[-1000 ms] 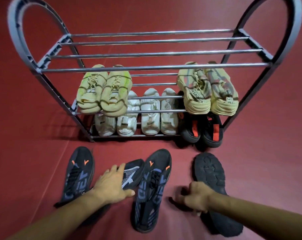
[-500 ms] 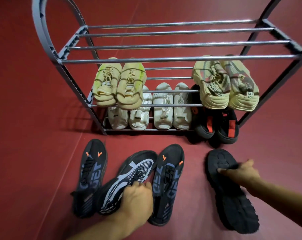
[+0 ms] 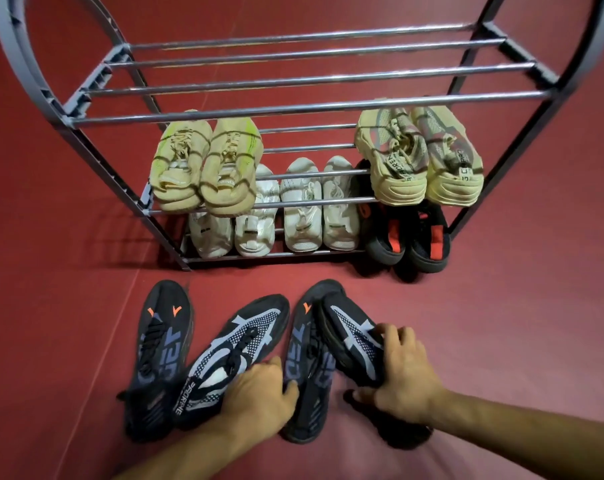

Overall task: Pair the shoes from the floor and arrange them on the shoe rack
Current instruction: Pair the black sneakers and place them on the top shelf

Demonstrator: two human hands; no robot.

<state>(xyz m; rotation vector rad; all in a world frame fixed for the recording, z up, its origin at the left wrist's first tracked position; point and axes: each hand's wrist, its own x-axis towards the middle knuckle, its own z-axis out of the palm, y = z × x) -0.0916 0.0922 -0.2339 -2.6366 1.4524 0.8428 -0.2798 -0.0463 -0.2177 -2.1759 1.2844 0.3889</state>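
Note:
Several dark shoes lie on the red floor in front of the shoe rack (image 3: 293, 107). My left hand (image 3: 259, 396) grips the heel of a black shoe with a white-dotted arrow pattern (image 3: 234, 351). My right hand (image 3: 402, 372) holds its matching arrow-pattern shoe (image 3: 349, 337), turned on its side and leaning over a dark shoe with orange marks (image 3: 302, 368). The other orange-marked shoe (image 3: 160, 344) lies at the far left, touching nothing but the left-hand shoe's side.
The rack's top shelf holds nothing. The middle shelf carries a yellow-green pair (image 3: 203, 168) at left and a beige-grey pair (image 3: 420, 157) at right. Below stand two white pairs (image 3: 276, 216) and a black-and-red pair (image 3: 408, 233).
My right hand has flipped the sole-up shoe over and brought it left against the orange-marked shoe. My left hand keeps its hold on the other arrow-pattern shoe.

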